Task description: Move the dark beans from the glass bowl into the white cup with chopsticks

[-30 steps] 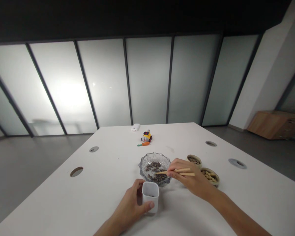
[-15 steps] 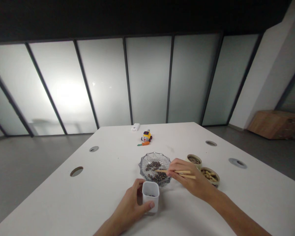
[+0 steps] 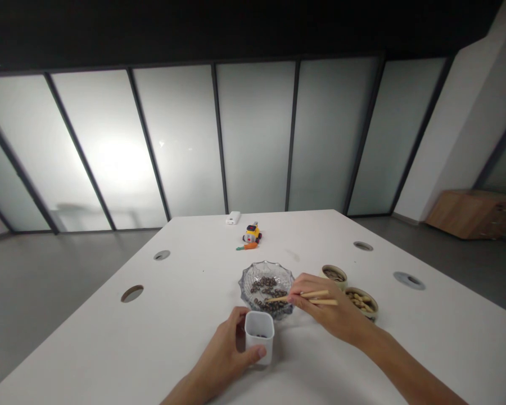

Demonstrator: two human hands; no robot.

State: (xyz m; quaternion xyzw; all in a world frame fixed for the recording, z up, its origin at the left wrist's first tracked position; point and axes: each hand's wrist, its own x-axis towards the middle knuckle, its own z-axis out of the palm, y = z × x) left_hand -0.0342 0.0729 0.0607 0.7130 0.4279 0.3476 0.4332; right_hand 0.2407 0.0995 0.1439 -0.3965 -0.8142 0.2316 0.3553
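My left hand (image 3: 231, 346) is wrapped round a small white square cup (image 3: 260, 337), thumb across its front. A few dark pieces lie at the bottom of the cup. In my right hand (image 3: 320, 306) is a pair of wooden chopsticks (image 3: 280, 298), their tips down among dark beans (image 3: 272, 282) in a scalloped clear glass bowl (image 3: 247, 281). The bowl stands just beyond the cup. I cannot tell whether a bean is between the tips.
Two small round bowls stand right of the glass bowl: one (image 3: 324, 267) with dark flat pieces, one (image 3: 376, 309) with peanuts, partly behind my right hand. Farther back are an orange carrot-shaped thing (image 3: 249, 246), a yellow toy vehicle (image 3: 252, 232) and a white box-like device (image 3: 233, 217).
The chopstick tips have moved down toward the near side of the glass bowl. My left hand and the cup stay in place.
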